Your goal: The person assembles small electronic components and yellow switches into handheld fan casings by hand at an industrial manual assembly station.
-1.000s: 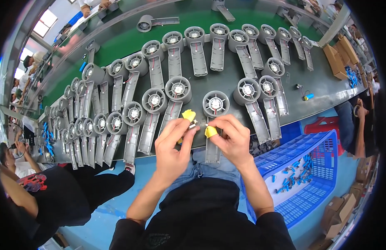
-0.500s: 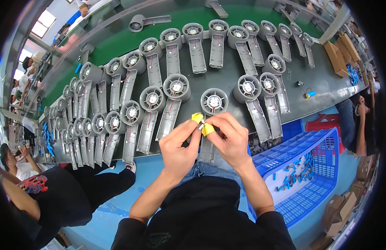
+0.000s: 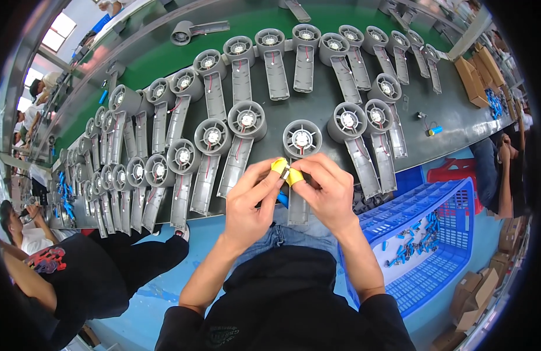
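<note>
Insp. A: State of hands?

Insp. B: L hand & R hand both in a pinch, fingers nearly closed, w/ a small part held betw. their tips. Which hand grips which piece of it, & its long axis: can't tell, too small. Yellow patches at tips L & R; cover or workpiece unclear.

Insp. A: Governing relation?

Insp. B: 1 grey fan housing in line w/ the tips. Ring just beyond them; handle's long axis runs back toward wearer, approx. straight. R hand overlaps handle in view, hence nearer; L hand sits left of it. A blue cylinder shows betw. hands, just left of handle, partly hidden.

Insp. A: Containers?

Insp. B: 2 noted. Blue crate, right of hands, off edge of table: loose blue cells w/ small attachments, on white sheet. Cardboard box, far right on table: contents n/v; blue heap just beside it.
</note>
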`<state>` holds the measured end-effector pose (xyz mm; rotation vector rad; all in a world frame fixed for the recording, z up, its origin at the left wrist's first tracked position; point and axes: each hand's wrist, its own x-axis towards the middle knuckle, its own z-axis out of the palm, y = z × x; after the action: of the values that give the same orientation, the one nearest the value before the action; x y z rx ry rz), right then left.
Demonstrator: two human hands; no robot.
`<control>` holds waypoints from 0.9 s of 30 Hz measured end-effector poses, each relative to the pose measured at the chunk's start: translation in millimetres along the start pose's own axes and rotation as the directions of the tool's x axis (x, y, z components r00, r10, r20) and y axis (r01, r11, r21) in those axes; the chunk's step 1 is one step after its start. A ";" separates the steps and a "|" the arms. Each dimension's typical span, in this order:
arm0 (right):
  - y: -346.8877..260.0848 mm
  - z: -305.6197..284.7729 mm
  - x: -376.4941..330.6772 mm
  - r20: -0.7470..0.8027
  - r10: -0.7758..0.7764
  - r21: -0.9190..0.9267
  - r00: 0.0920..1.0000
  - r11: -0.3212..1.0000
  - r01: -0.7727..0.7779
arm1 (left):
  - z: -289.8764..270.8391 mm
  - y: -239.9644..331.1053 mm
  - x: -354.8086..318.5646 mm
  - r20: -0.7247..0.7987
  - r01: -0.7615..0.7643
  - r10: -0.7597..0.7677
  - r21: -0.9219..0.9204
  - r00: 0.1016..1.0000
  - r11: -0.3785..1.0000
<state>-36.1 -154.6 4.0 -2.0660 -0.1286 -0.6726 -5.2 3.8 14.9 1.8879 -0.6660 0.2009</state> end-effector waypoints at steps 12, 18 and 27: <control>15.7 6.0 -1.0 -0.041 -0.139 -0.033 0.989 0.990 0.138 | -4.8 0.5 0.4 0.073 0.051 -0.051 0.000 0.996 0.999; 25.2 5.7 -2.2 0.005 -0.196 -0.041 0.981 0.980 0.196 | -9.1 0.6 6.2 0.161 0.097 -0.090 -0.038 0.983 0.995; 30.0 3.4 -5.4 0.002 -0.248 -0.041 0.969 0.968 0.247 | -20.3 3.9 16.4 0.316 0.108 -0.087 -0.050 0.945 0.993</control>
<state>-29.0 -167.9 -22.7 -2.1077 -0.3787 -0.8365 9.7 15.1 33.5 1.9008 -0.7788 -0.1885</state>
